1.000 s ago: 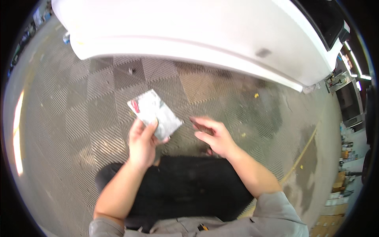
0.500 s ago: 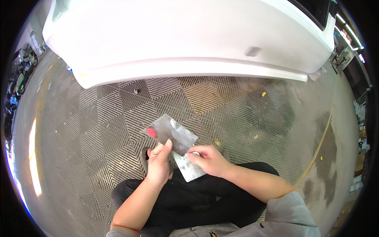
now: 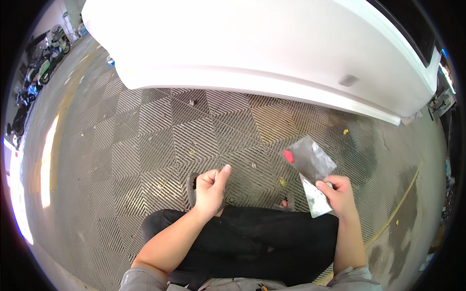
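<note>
Change over the last half second: the packet [image 3: 310, 157] leaves the left hand [image 3: 209, 193] and passes to the right hand [image 3: 341, 194] alone; both hands are on it in the preceding view. Meaning for the work, as judged: the right hand now bears the packet, and the left is at liberty for another action.

Right hand: grasping the packet at its lower right, thumb on the near face, other fingers mostly hidden behind. Left hand: loosely clenched, thumb raised; nothing visible in it, though the inside of the curl is hidden.

Packet position: in the air, right of centre, just beyond the right knee of the black trousers [image 3: 242, 245], above the ribbed floor [image 3: 194, 136]. Tilted. Dark grey part above with a red mark [image 3: 289, 155] at its left corner; paler part [image 3: 314, 200] hangs below. Cannot tell whether the two are one piece or overlapping.

Containers: packet looks like a flat plastic sleeve; contents, if any, not discernible. A small blue-and-white container [image 3: 110, 61] stands by the left end of the white car body [image 3: 242, 43]; its inside is not visible.

Other: grey patch [image 3: 348, 80] low on the car body, right side; yellow scrap [image 3: 345, 131] on the floor beneath.
</note>
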### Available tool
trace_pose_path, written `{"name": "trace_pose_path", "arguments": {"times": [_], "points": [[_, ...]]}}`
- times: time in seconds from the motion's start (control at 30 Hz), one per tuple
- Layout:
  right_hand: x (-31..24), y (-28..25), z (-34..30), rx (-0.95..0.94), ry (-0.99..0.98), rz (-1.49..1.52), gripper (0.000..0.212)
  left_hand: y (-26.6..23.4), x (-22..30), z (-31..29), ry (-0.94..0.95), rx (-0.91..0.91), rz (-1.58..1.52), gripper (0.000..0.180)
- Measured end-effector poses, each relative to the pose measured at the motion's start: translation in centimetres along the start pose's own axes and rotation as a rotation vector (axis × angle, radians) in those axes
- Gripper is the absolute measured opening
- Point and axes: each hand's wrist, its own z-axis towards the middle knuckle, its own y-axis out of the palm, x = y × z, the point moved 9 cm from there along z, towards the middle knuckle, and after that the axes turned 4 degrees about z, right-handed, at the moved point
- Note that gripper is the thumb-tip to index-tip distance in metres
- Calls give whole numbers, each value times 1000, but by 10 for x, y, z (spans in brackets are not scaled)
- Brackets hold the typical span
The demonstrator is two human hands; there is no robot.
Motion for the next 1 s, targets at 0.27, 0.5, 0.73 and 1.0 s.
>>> {"name": "trace_pose_path", "arguments": {"times": [0.27, 0.5, 0.73, 1.0], "points": [[3, -23, 6, 72, 9, 69, 17, -36, 83, 33, 515, 313, 250, 30], [13, -12, 15, -8, 68, 31, 17, -21, 254, 62, 1097, 542, 1148, 72], [6, -11, 23, -16, 52, -25, 16, 52, 310, 92, 1444, 722, 1094, 92], [3, -22, 26, 41, -10, 114, 16, 91, 232, 118, 1597, 566, 1487, 91]]}}
